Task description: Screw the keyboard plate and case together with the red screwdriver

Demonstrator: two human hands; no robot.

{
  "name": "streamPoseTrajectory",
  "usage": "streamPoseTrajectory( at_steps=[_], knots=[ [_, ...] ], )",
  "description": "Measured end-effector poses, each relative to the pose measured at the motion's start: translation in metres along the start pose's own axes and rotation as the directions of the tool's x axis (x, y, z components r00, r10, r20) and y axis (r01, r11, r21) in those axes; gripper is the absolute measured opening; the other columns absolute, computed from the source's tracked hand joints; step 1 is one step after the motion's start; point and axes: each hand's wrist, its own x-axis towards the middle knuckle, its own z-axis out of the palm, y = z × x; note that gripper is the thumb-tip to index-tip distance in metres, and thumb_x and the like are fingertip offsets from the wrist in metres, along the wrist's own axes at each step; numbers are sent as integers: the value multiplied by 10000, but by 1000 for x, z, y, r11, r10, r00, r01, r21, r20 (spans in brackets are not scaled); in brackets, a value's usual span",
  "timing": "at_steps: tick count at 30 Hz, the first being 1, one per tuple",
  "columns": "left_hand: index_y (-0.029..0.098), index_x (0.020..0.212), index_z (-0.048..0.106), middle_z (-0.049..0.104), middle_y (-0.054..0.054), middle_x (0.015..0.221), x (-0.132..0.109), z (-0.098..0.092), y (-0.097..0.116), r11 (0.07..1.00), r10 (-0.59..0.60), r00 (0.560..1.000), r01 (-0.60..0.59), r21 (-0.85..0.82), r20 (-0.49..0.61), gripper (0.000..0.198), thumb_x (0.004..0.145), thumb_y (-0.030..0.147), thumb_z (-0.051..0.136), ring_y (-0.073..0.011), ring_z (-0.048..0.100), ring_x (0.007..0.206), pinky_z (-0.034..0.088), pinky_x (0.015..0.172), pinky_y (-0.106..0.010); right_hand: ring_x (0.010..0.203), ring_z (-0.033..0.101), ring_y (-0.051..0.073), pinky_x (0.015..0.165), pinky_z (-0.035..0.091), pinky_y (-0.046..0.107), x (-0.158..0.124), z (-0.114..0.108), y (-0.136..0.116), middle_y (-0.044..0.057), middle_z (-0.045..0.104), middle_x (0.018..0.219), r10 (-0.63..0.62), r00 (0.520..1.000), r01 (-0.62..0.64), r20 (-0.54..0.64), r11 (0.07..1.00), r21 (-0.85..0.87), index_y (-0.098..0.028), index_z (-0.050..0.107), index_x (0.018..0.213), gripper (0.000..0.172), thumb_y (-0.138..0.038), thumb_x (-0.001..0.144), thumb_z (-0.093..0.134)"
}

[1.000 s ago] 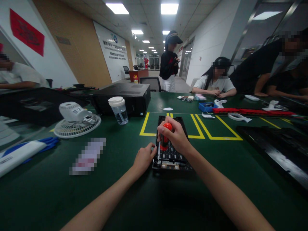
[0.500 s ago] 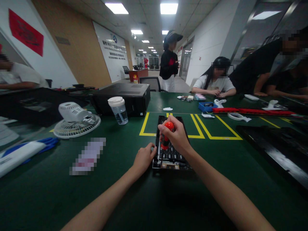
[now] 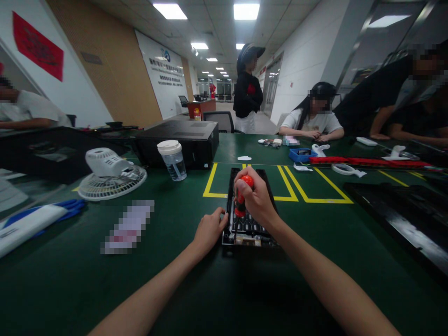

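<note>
In the head view my right hand (image 3: 258, 196) is closed around the red and black handle of a screwdriver (image 3: 240, 199). The tool stands nearly upright, its thin dark shaft pointing down at the near left part of a black rectangular device (image 3: 250, 225). This device lies on the green table and has an open frame with a patterned inner panel and a strip of parts along its near edge. My left hand (image 3: 211, 227) rests at the device's left edge, fingers curled against it and gripping the side. The screwdriver's tip is too small to make out.
A white fan (image 3: 112, 175), a lidded cup (image 3: 171, 160) and a large black case (image 3: 178, 140) stand to the left. Yellow tape (image 3: 252, 198) marks the table ahead. A long black panel (image 3: 395, 224) lies at right. Several people are around the table.
My right hand has shifted its fingers around the screwdriver's handle, the thumb now lying lower along it. My left hand and the device stay put. The standing person has folded their arms.
</note>
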Motion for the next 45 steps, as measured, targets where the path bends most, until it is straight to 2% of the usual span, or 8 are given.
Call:
streamPoseTrajectory(
  at_steps=[7, 11, 24, 34, 45],
  knots=[
    [220, 979, 562, 676, -32, 761, 0, 0, 1, 1000, 4, 1000, -4, -8, 5, 296, 876, 389, 342, -149, 624, 685, 392, 613, -224, 438, 402, 95, 450, 332, 205, -1, 2, 4, -41, 414, 510, 11, 1000, -12, 10, 992, 125, -195, 452, 729, 344, -438, 898, 276],
    [220, 986, 559, 666, -25, 722, 0, -1, 1, 1000, 2, 1000, -2, 0, 11, 298, 877, 388, 339, -146, 615, 652, 378, 584, -220, 442, 409, 100, 445, 333, 206, -1, 2, 5, -39, 412, 513, 7, 999, -13, 33, 985, 170, -193, 459, 750, 327, -401, 899, 255],
    [226, 990, 549, 671, -24, 747, 0, 0, 1, 999, 3, 1000, -4, 40, 11, 284, 875, 382, 341, -153, 620, 687, 370, 614, -226, 528, 474, 101, 528, 391, 219, 2, -8, -2, -28, 475, 608, 32, 988, -48, 151, 994, 103, -186, 420, 751, 229, -349, 886, 333],
    [222, 988, 547, 653, -17, 698, 1, 1, 0, 999, 10, 1000, -10, 31, 11, 306, 876, 401, 326, -144, 595, 624, 350, 576, -221, 570, 484, 91, 541, 394, 209, 1, -12, -3, -28, 491, 648, 19, 986, -42, 165, 990, 138, -179, 432, 750, 208, -351, 865, 417],
    [220, 992, 555, 657, -19, 707, 1, 0, 3, 998, -12, 1000, 11, 54, 20, 301, 874, 393, 338, -145, 601, 633, 362, 583, -222, 576, 461, 94, 519, 365, 200, 1, -14, -2, -27, 469, 636, -20, 993, 18, 116, 1000, 17, -184, 433, 738, 216, -372, 842, 451]
  ],
)
